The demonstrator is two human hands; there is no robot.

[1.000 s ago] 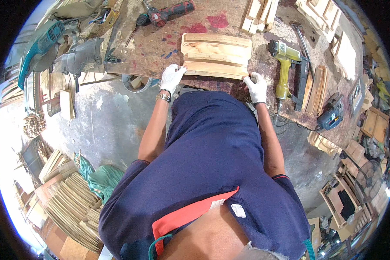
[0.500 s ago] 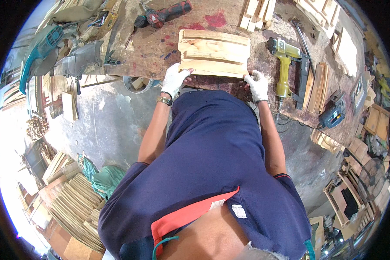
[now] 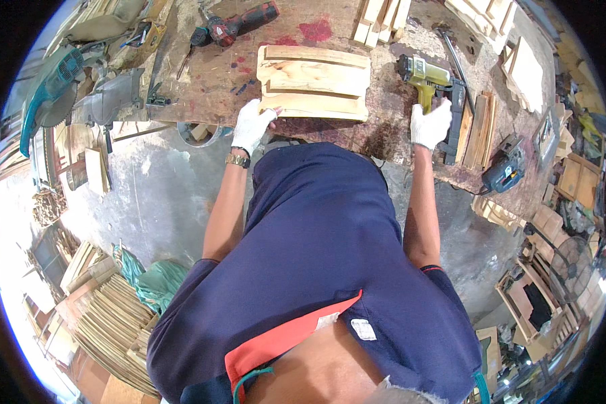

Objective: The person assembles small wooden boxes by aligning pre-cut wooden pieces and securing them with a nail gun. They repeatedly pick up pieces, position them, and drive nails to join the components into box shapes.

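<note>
On the workbench lies a small wooden panel point(image 3: 316, 82) of pale boards with raised strips across it. My left hand point(image 3: 250, 128), in a white glove, pinches its near left corner, the thumb toward the wood. To the right of the panel rests a yellow-green nail gun point(image 3: 427, 73) with a black magazine. My right hand point(image 3: 431, 124), gloved too, is wrapped over the gun's handle; the glove hides the lower handle and part of the fingers.
A red-and-black cordless tool point(image 3: 232, 27) lies behind the panel. Wood strips point(image 3: 479, 131) and a blue-black power tool point(image 3: 503, 165) sit right of the nail gun. A teal miter saw point(image 3: 54, 87) stands at the left. Stacked slats point(image 3: 111, 323) are on the floor.
My right hand has let go of the panel's near right corner and moved right onto the nail gun's handle. My left hand stays at the panel. The whole view has shifted slightly.
</note>
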